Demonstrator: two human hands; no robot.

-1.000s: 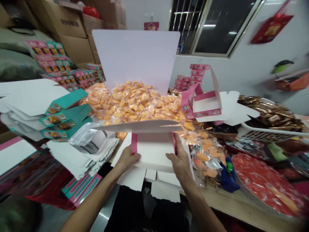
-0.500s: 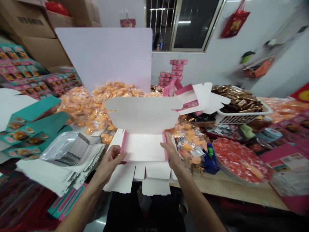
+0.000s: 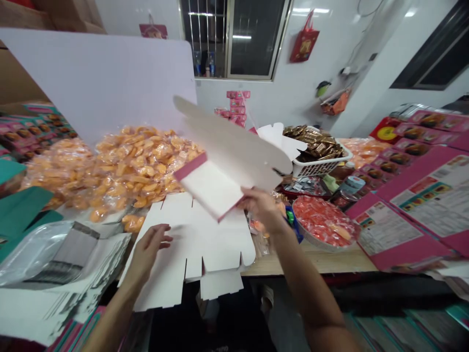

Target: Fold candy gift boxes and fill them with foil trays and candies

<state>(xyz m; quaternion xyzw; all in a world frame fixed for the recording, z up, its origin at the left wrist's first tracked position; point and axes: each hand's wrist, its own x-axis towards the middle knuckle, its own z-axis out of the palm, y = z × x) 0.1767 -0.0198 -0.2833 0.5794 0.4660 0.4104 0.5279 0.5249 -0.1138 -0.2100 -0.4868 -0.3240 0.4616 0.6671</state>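
A folded cardboard box (image 3: 214,188), white inside with pink side walls and its lid standing up, is tilted in the air. My right hand (image 3: 261,208) grips its right end, fingers closed on the wall. Below it lie flat white box blanks (image 3: 212,244) with cut flaps, overhanging the table's front edge. Over the left part of these blanks is my left hand (image 3: 152,244), empty, fingers apart, no longer touching the box.
Orange wrapped packets (image 3: 142,156) heap up at the back left. On the left lie clear plastic trays (image 3: 40,244). To the right stand a white basket (image 3: 318,166) of gold packets, a bowl of red packets (image 3: 324,222) and stacked pink boxes (image 3: 395,225).
My left hand has let go of the box. My right hand has lifted and turned it, tilting it off the blanks. The view has swung to the right.
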